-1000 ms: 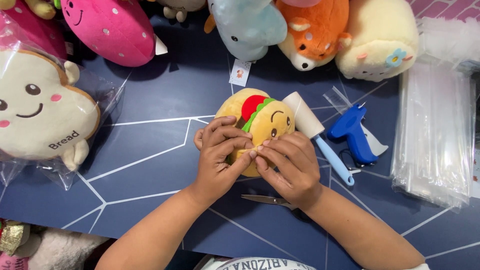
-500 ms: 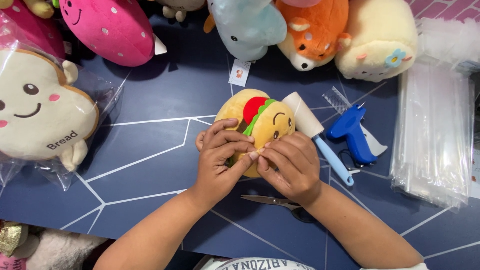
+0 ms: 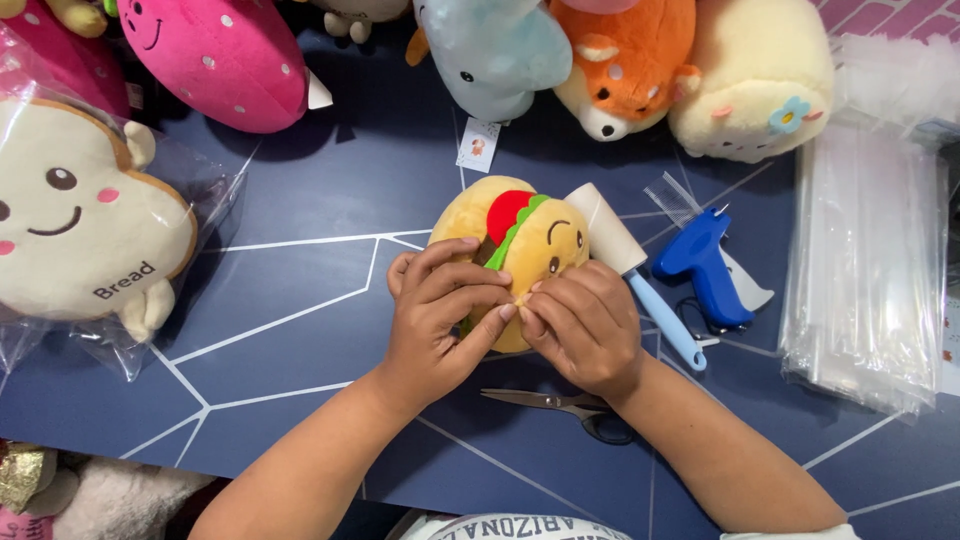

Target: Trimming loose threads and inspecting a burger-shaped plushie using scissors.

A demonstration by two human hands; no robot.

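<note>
A burger-shaped plush toy [image 3: 520, 228] with a smiling face lies on the dark blue table [image 3: 300, 230]. Both of my hands press on its near side. My left hand [image 3: 440, 310] covers its lower left part, fingers curled over it. My right hand [image 3: 585, 325] grips its lower right part, fingertips meeting those of the left hand at the toy's seam. The toy's lower half is hidden under my hands.
Scissors [image 3: 565, 405] lie just below my right wrist. A lint roller [image 3: 635, 265] and a blue tagging gun [image 3: 705, 265] lie to the right, beside a stack of clear bags [image 3: 865, 270]. A bagged toast plush [image 3: 80, 230] sits left; several plush toys line the far edge.
My hands have shifted only slightly on the burger plush; the fingertips stay pinched together at its seam. Nothing else has moved.
</note>
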